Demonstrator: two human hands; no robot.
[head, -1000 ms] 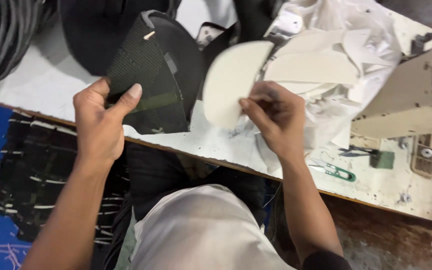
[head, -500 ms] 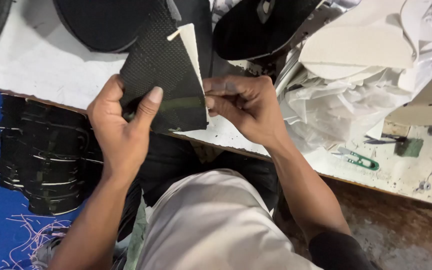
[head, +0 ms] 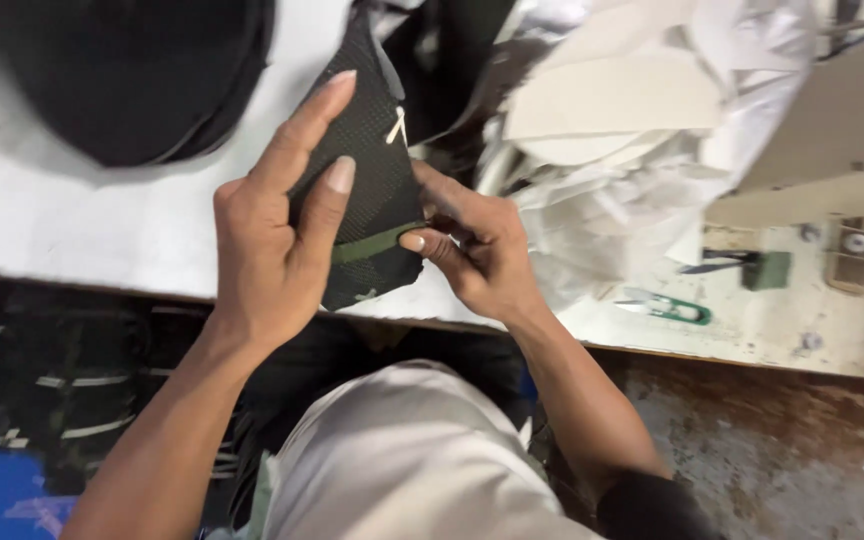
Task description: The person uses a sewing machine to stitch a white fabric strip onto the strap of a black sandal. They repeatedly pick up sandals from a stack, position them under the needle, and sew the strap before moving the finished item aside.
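Here, left hand (head: pixel 272 240) and right hand (head: pixel 477 250) pinching black mesh panel (head: pixel 367 180) over table edge (head: pixel 112 285)

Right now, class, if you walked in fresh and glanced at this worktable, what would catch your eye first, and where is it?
First, the dark mesh fabric panel with an olive-green band, held up at the centre between the left hand and right hand. Next, the heap of pale white cut sheets at the upper right of the white worktable, and the round black fabric pile at the upper left. Small green-handled snips lie near the table's right edge.
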